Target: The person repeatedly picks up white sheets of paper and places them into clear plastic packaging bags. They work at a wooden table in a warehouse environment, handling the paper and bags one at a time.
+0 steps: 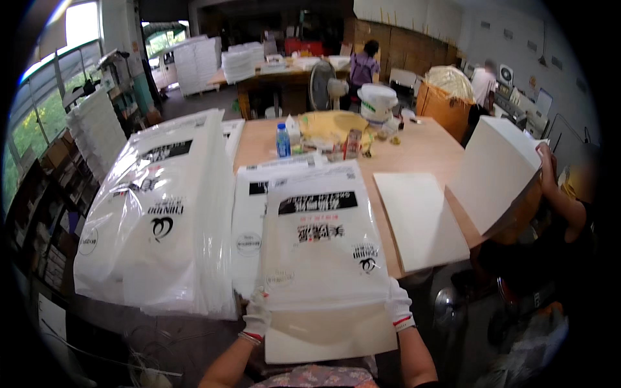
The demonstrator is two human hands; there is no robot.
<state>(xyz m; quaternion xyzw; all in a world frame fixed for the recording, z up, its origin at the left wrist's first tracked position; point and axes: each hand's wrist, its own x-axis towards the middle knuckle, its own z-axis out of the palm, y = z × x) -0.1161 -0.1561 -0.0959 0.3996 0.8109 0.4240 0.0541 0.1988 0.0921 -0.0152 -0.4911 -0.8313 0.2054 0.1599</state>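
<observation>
A clear printed plastic bag [323, 246] lies in front of me, its open end toward my body. Out of that end sticks a cream stack of paper [330, 333], with the rest of it under the plastic. My left hand [257, 318], in a white glove with a red cuff edge, grips the bag's left side near the mouth. At the right side my right hand [400, 305], gloved the same way, grips the bag's edge; its fingertips are partly hidden. Beneath and left of this bag lies another printed bag [248, 265].
A tall pile of plastic bags [142, 239] covers the table's left. On the wooden table [420, 142] are a paper stack [420, 220], a blue bottle [283, 141] and a white bucket [378, 103]. At right a co-worker's hand [546, 158] holds large white sheets [495, 171].
</observation>
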